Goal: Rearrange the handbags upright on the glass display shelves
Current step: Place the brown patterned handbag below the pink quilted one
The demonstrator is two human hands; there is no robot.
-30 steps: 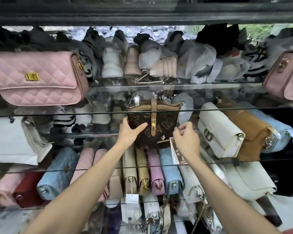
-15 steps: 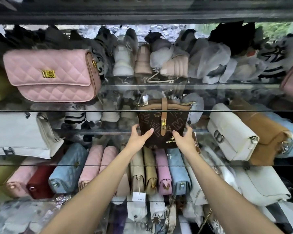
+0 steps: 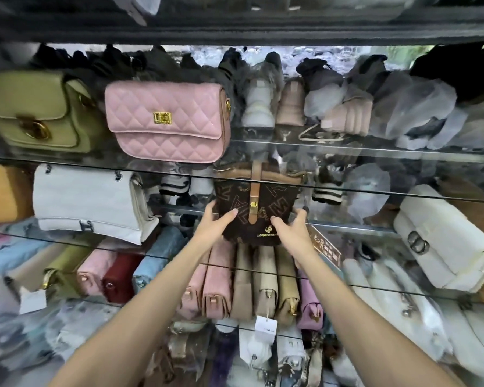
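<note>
Setting: glass display shelves (image 3: 347, 191) stacked in tiers, crowded with bags and plastic-wrapped goods.
Nearest row: below the arms, a packed file of slim purses (image 3: 263, 283) stands on end, pink through beige to mauve, one with a white price tag (image 3: 266, 325).
Left hand (image 3: 213, 226): curled round the lower left corner of the brown monogram handbag (image 3: 241, 208), thumb laid across its front.
Right hand (image 3: 289, 227): cupping the lower right corner, fingers wrapped behind the side.
Task's thing: the brown handbag sits dead ahead between both hands, on the middle shelf, its top edge reaching the shelf above.
Long axis: it runs top to bottom, tan strap (image 3: 254, 191) vertical, so the bag looks close to upright.
Nearer hand: neither; they flank it evenly.
Likely next: a small push back and a squaring, I would judge.
Further off: pink quilted bag (image 3: 165, 121) and olive bag (image 3: 34, 113) above left; white bag (image 3: 442, 238) leaning at right.
</note>
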